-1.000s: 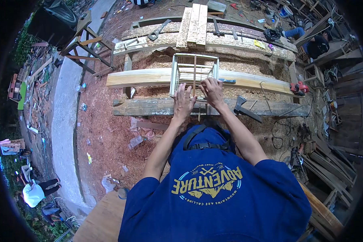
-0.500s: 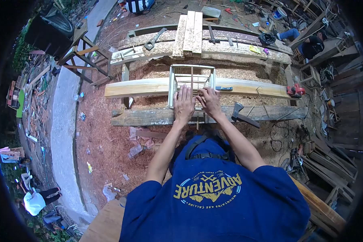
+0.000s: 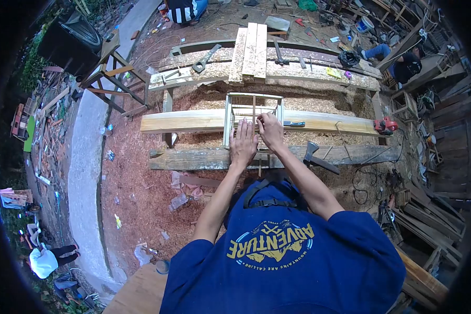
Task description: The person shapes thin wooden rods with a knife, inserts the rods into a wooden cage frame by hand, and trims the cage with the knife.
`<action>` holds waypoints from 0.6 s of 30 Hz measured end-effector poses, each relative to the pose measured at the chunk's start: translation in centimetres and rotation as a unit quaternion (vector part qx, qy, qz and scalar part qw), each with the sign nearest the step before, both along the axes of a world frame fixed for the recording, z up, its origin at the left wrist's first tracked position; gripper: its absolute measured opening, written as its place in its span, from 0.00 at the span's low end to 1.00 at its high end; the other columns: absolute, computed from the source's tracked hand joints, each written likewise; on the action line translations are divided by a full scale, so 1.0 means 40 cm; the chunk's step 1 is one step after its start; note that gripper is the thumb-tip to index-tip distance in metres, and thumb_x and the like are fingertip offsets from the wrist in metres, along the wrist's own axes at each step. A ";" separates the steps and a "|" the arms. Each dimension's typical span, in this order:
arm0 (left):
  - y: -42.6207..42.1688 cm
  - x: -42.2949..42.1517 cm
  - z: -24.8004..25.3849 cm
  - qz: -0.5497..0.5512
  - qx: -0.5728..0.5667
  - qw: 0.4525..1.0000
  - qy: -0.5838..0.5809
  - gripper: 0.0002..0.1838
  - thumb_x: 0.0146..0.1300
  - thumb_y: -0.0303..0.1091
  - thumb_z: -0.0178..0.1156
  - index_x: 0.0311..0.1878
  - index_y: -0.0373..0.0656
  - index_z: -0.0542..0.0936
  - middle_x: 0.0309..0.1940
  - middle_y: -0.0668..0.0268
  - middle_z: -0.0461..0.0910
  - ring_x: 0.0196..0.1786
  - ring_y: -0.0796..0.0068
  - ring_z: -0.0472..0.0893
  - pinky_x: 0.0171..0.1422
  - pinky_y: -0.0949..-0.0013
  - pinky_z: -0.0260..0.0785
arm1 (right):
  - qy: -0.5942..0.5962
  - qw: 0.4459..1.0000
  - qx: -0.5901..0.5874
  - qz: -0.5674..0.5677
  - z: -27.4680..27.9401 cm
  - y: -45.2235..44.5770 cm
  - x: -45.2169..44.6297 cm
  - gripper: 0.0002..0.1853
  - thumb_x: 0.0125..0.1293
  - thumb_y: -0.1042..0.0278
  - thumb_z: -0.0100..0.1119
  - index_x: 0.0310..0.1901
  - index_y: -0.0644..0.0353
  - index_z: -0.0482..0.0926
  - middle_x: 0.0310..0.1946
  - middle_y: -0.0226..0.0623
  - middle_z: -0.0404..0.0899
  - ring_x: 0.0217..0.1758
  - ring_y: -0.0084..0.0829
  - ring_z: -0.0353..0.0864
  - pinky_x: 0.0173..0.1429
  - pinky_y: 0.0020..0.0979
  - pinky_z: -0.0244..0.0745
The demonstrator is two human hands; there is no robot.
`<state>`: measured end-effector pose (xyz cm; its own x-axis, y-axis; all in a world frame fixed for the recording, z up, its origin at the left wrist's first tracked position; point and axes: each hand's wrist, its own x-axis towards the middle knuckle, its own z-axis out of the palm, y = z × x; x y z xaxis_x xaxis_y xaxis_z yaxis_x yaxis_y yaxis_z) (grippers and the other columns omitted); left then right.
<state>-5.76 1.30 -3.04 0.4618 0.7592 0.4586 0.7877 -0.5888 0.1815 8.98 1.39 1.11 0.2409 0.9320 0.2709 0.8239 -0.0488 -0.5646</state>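
The slatted wooden frame [image 3: 228,119] sits at the centre of the picture, over the pale beam [image 3: 183,121]. Its thin brown strip [image 3: 254,105] has its long axis running up and down the picture, and extends upward from between the hands. The left hand [image 3: 243,145] lies flat to the strip's left, fingers extended over the frame. The right hand [image 3: 271,132], to the right, appears nearer, its fingers bent narrowly beside the strip; whether they pinch it cannot be determined.

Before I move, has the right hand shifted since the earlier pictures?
Yes, slightly: the right hand has moved left, away from the blue-and-black tool lying on the pale beam.
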 end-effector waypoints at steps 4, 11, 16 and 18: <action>-0.003 0.001 0.002 0.003 -0.022 1.000 0.001 0.28 0.74 0.46 0.50 0.72 0.43 0.70 0.75 0.57 0.66 0.79 0.64 0.61 0.78 0.52 0.52 | -0.002 0.999 0.048 0.018 0.002 -0.011 0.000 0.05 0.69 0.68 0.61 0.41 0.60 0.79 0.38 0.42 0.78 0.44 0.45 0.81 0.49 0.43 0.76; -0.002 0.001 0.003 0.002 -0.026 1.000 -0.002 0.28 0.74 0.46 0.49 0.73 0.43 0.69 0.75 0.57 0.65 0.79 0.64 0.61 0.79 0.51 0.51 | 0.108 0.993 0.037 -0.004 -0.027 -0.018 0.023 0.08 0.67 0.69 0.62 0.44 0.63 0.79 0.41 0.47 0.78 0.46 0.48 0.80 0.52 0.44 0.76; 0.003 0.007 -0.025 0.005 -0.037 0.999 -0.017 0.30 0.72 0.47 0.51 0.74 0.45 0.69 0.77 0.59 0.63 0.80 0.64 0.60 0.80 0.49 0.49 | 0.098 0.995 0.033 0.005 -0.005 -0.017 0.018 0.09 0.65 0.70 0.66 0.43 0.64 0.81 0.38 0.45 0.79 0.42 0.46 0.81 0.48 0.42 0.76; 0.004 0.005 -0.024 0.005 -0.037 0.999 -0.020 0.30 0.71 0.47 0.52 0.74 0.45 0.69 0.77 0.59 0.63 0.80 0.64 0.60 0.80 0.49 0.49 | 0.062 0.996 0.049 0.036 -0.004 -0.015 0.014 0.07 0.64 0.71 0.67 0.41 0.64 0.82 0.36 0.44 0.79 0.38 0.43 0.82 0.44 0.39 0.77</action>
<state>-5.54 1.47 -4.00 0.4358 0.7969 0.4185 0.7851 -0.5639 0.2562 9.53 0.78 0.93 0.2119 0.9187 0.3333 0.7466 0.0679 -0.6617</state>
